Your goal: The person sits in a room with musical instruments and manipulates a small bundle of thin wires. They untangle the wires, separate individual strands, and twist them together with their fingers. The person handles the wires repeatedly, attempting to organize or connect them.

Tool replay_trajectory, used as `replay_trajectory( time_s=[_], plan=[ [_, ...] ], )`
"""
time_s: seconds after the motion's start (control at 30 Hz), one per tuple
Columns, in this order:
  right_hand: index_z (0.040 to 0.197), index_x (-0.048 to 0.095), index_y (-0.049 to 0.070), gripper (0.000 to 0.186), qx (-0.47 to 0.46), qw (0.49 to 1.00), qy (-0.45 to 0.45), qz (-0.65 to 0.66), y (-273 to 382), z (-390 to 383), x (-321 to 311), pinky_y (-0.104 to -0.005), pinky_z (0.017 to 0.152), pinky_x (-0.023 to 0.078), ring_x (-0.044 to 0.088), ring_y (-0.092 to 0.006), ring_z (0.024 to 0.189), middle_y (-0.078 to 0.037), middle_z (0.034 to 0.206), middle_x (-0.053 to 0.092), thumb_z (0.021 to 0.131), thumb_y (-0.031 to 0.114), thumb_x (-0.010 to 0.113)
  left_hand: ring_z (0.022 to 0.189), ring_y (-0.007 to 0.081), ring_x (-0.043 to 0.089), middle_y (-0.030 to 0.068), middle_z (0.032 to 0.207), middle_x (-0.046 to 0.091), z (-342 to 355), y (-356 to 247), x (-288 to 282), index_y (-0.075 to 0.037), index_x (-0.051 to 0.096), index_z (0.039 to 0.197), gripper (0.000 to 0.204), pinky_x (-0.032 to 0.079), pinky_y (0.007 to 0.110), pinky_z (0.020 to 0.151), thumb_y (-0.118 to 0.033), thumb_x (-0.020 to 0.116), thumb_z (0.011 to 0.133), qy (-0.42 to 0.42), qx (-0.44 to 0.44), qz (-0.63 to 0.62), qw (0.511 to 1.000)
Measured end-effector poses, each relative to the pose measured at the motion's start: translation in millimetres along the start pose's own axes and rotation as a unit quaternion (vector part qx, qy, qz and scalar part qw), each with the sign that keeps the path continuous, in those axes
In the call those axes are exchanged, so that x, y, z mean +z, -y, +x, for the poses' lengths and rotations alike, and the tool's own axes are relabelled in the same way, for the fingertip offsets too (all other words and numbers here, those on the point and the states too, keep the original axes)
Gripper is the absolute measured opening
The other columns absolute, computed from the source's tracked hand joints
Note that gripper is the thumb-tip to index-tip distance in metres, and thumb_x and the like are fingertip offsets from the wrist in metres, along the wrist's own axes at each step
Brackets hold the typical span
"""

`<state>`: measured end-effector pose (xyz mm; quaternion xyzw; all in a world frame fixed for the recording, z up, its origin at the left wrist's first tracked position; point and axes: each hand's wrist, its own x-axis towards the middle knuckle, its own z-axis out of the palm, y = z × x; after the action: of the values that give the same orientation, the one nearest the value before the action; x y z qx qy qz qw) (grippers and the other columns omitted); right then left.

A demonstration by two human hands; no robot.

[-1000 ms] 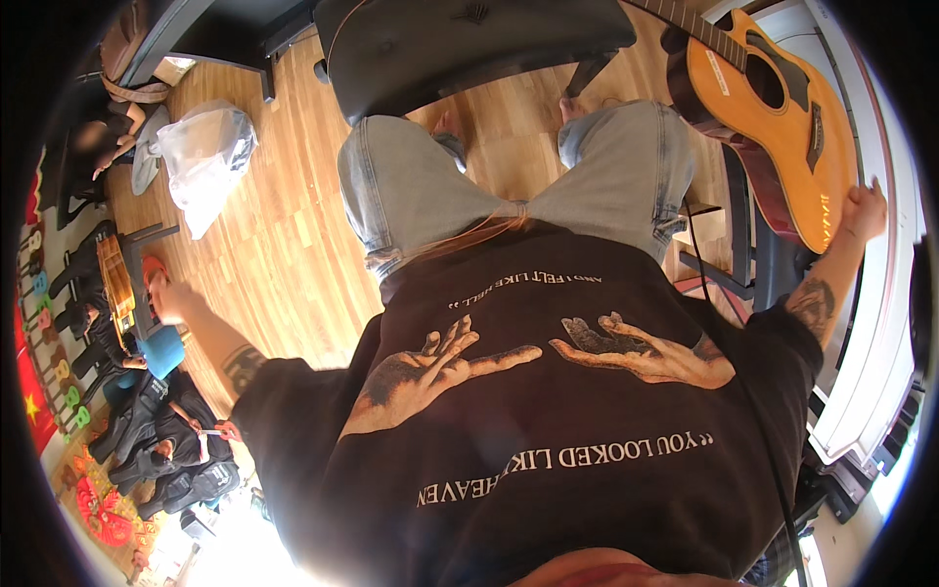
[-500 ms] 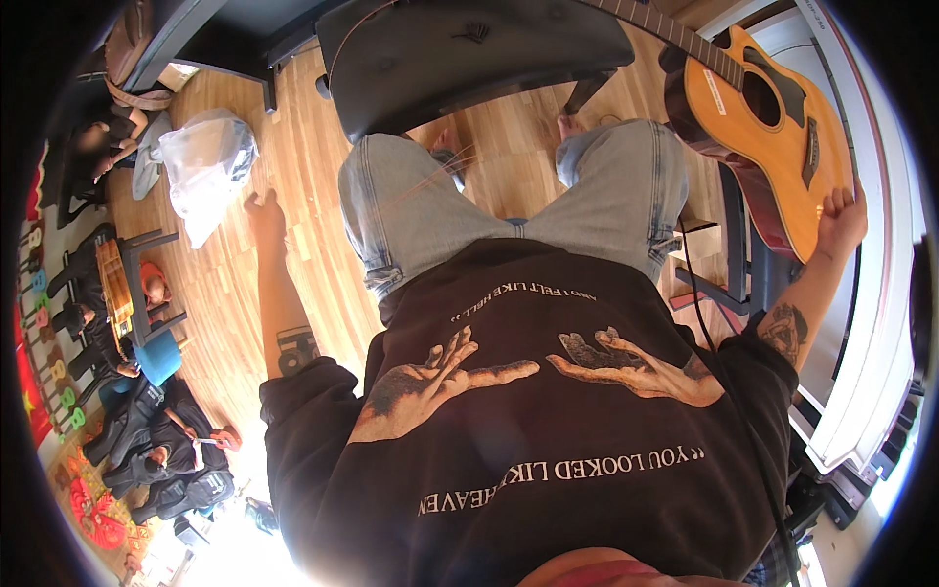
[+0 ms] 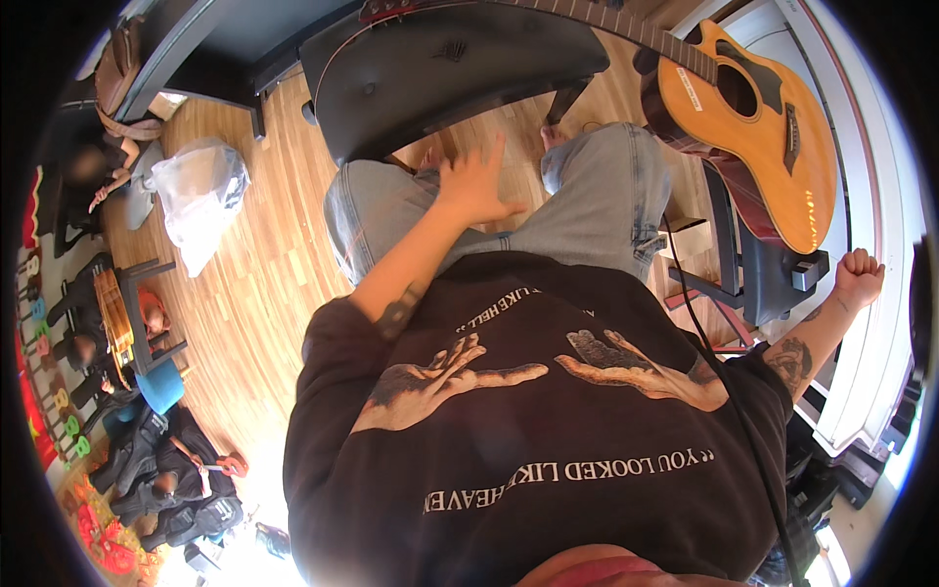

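My left hand (image 3: pixel 474 186) is over my lap in front of the black padded bench, fingers spread, with nothing seen in it. My right hand (image 3: pixel 859 280) is closed in a fist beside the lower end of the acoustic guitar (image 3: pixel 812 176), apart from it. Whether the fist holds anything is hidden. The guitar lies at the right with its orange-yellow top facing up, and its neck (image 3: pixel 626 22) reaches left across the far side of the bench to a red headstock (image 3: pixel 386 8). A thin copper-coloured string (image 3: pixel 337 44) curves down from near the headstock.
The black bench (image 3: pixel 440 73) stands before my knees. A clear plastic bag (image 3: pixel 201 191) lies on the wooden floor to the left. A black cable (image 3: pixel 685 293) runs down past my right thigh. Other people (image 3: pixel 166 479) sit far left, one with a guitar (image 3: pixel 112 303). A white-edged cabinet (image 3: pixel 880 293) borders the right.
My left hand has swung right from beside my left knee to over my lap, its fingers now spread. My right fist has moved down and away from the guitar's edge. The view has shifted slightly.
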<state>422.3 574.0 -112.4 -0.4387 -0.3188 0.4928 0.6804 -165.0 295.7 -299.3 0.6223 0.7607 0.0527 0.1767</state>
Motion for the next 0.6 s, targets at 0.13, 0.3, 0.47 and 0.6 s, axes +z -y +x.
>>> replay_trajectory(
  time_s=[0.13, 0.3, 0.47, 0.6],
  plan=[
    [0.063, 0.022, 0.014, 0.046, 0.045, 0.995, -0.087, 0.016, 10.7, -6.5, -29.1, -0.0276, 0.043, 0.011, 0.015, -0.0117, 0.048, 0.003, 0.056, 0.016, 0.1, 0.023, 0.047, 0.096, 0.0305, 0.066, 0.0192, 0.109, 0.066, 31.9, 7.1, 62.2, -0.005, 0.056, 0.133, 0.063, 0.05, 0.039, 0.088, -0.041, 0.071, 0.084, 0.138, -0.01, -0.157, 0.978],
    [0.07, 0.039, 0.011, 0.035, 0.19, 0.974, -0.064, -0.104, -15.7, -42.7, -73.9, -0.0315, 0.06, 0.039, 0.038, -0.0157, 0.058, 0.0, 0.06, 0.03, 0.099, 0.022, 0.054, 0.069, 0.0128, 0.055, 0.0022, 0.074, 0.061, 28.3, -3.0, 4.5, -0.001, 0.069, 0.105, 0.03, 0.043, 0.031, 0.063, -0.029, 0.06, 0.095, 0.097, 0.093, -0.421, 0.897],
    [0.092, 0.052, 0.015, 0.024, 0.268, 0.928, -0.084, -0.246, -77.8, -60.0, -105.3, -0.0373, 0.075, 0.049, 0.062, -0.0212, 0.082, -0.003, 0.077, 0.054, 0.098, 0.038, 0.054, 0.067, 0.0022, 0.04, -0.0042, 0.075, 0.057, -21.5, -2.3, -111.5, -0.002, 0.07, 0.092, 0.026, 0.033, 0.021, 0.059, -0.022, 0.055, 0.099, 0.05, 0.012, -0.531, 0.846],
    [0.13, 0.046, 0.003, 0.058, 0.148, 0.777, -0.107, -0.602, -97.5, -74.7, -61.6, -0.0444, 0.086, 0.048, 0.062, -0.0265, 0.1, -0.012, 0.111, 0.058, 0.091, 0.043, 0.062, 0.07, 0.0021, 0.044, -0.004, 0.077, 0.06, -46.7, -11.2, -159.1, 0.0, 0.07, 0.09, 0.024, 0.036, 0.02, 0.062, -0.018, 0.056, 0.099, -0.033, 0.018, -0.569, 0.821]
  ],
)
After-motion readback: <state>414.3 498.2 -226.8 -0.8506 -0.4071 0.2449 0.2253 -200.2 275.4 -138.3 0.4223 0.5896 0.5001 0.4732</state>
